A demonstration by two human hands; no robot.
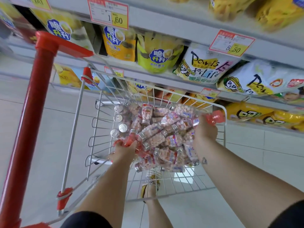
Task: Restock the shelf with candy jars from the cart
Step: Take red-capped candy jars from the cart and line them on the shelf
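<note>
Along left wall of cart basket [172, 183]: four upright jars [123, 128], lids up, likely stood there to save room. Other candy jars [158, 134] lie heaped mid-basket, dumped loose, uncountable, maybe twenty-plus. Near-left corner: left hand [125, 151], fingers curled round red jar [130, 140]. Right rim: right hand [205, 130] clenched round blurred pink jar [214, 118], probably bound for shelf [164, 22].

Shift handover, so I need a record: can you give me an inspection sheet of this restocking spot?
Surface: white wire cart basket, red handle; pale tiled floor.
Job's things: candy jars piled in the basket, mostly lying, a few upright at left.
Clutter: nothing seen.
Hands: left hand grips one of them in the pile; right hand at the pile's right edge, fingers blurred.
Cables: nothing seen.
Surroundings: shelves of snack bags with price tags.
</note>
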